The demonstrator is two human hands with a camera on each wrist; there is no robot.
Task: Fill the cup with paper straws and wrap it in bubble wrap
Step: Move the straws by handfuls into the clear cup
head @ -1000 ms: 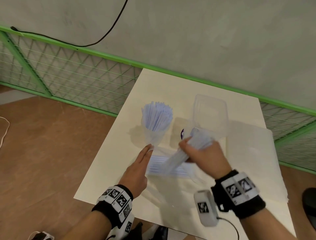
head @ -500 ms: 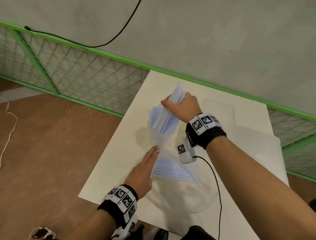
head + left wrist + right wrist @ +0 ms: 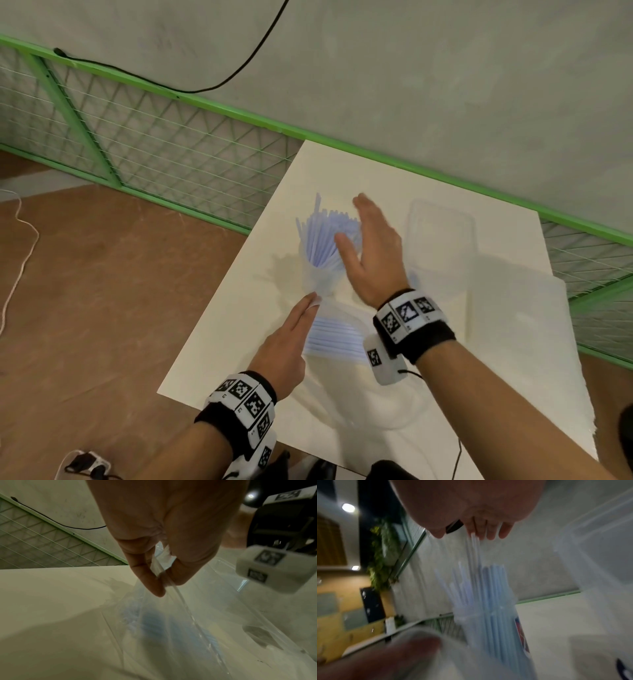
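Observation:
A clear cup [image 3: 318, 277] stands on the white table [image 3: 239, 325], packed with pale blue paper straws [image 3: 323, 236]; a few stick up higher than the rest. My right hand [image 3: 363, 233] is flat against the straws' right side, its fingers [image 3: 485, 532] straight, touching the tops of the tallest straws [image 3: 473, 550] and holding nothing. My left hand [image 3: 308, 306] pinches the edge of a clear plastic bag [image 3: 163, 577] just below the cup. More straws [image 3: 335, 337] lie inside that bag. A sheet of bubble wrap [image 3: 520, 329] lies flat at the right.
A clear plastic box [image 3: 442, 236] stands right of the cup, close behind my right hand. A green mesh fence [image 3: 154, 150] runs along the table's far edge and to the left. The table's left edge drops to a brown floor [image 3: 102, 308].
My right hand lifted a bundle of straws from the bag, carried it up to the cup and let it go; it is now flat beside them. My left hand stayed on the bag.

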